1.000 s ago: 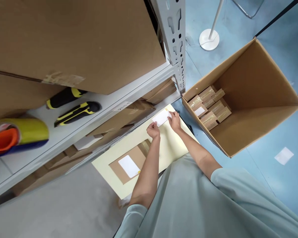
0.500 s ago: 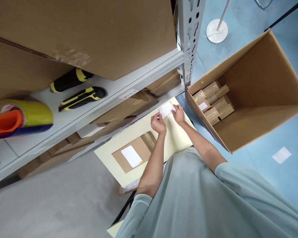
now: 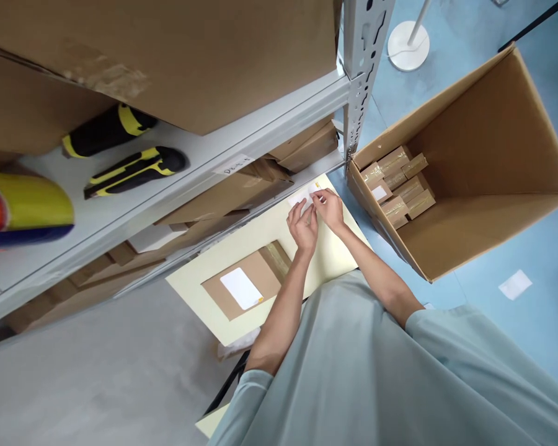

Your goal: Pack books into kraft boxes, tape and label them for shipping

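A white label (image 3: 297,197) with a small yellow mark lies at the far end of the cream tabletop (image 3: 186,282), partly covered by my fingers. My right hand (image 3: 330,210) has its thumb and finger pinched together at the label's near edge. Close beside it, my left hand (image 3: 303,229) is raised with bent fingers apart, its tips almost meeting the right ones. Nearer the table's left end, a flat brown cardboard box (image 3: 272,279) bears a white label (image 3: 242,288) and a strip of tape.
To the right stands a large open carton (image 3: 488,130) with several small taped boxes (image 3: 402,183) inside. A metal shelf (image 3: 204,158) on the left holds big cartons, two black-and-yellow utility knives (image 3: 137,171) and a tape roll (image 3: 32,207). Paper (image 3: 515,285) lies on the blue floor.
Both hands have drawn closer together over the white label, covering more of it. My left fingers have spread from their pinch. The whole view has shifted slightly.
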`<state>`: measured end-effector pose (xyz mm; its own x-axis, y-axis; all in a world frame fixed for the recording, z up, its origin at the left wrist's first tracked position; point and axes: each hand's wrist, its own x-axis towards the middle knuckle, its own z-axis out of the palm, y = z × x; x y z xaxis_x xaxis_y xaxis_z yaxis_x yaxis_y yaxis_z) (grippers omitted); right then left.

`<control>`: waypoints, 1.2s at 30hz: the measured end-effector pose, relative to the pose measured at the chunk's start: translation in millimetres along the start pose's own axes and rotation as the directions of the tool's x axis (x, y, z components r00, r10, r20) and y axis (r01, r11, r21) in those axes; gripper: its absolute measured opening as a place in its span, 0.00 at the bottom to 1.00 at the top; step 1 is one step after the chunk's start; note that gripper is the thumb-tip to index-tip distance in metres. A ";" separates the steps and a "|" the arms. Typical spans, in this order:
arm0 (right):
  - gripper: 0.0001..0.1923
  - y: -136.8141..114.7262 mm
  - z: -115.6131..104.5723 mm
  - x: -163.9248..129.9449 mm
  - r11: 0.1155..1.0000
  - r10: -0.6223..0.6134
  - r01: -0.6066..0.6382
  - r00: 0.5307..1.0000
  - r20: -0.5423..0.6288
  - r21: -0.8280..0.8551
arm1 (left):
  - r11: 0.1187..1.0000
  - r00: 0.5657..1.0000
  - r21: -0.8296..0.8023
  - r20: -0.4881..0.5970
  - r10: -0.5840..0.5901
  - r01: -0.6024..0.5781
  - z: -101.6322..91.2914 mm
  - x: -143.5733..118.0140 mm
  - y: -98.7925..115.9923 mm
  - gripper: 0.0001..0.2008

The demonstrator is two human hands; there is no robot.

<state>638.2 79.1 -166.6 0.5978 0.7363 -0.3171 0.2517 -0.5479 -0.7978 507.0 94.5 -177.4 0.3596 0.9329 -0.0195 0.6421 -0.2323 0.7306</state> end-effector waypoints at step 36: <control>0.17 20.7 -77.5 26.8 0.917 0.143 -0.139 0.990 -0.017 -0.374 | 0.955 0.807 0.237 0.591 0.006 -0.181 45.0 68.4 -24.9 0.33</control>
<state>718.4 56.6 -151.9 0.6407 0.6436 -0.4186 0.4322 -0.7530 -0.4962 546.1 151.7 -227.6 0.6941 0.5886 -0.4143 0.7083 -0.4556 0.5392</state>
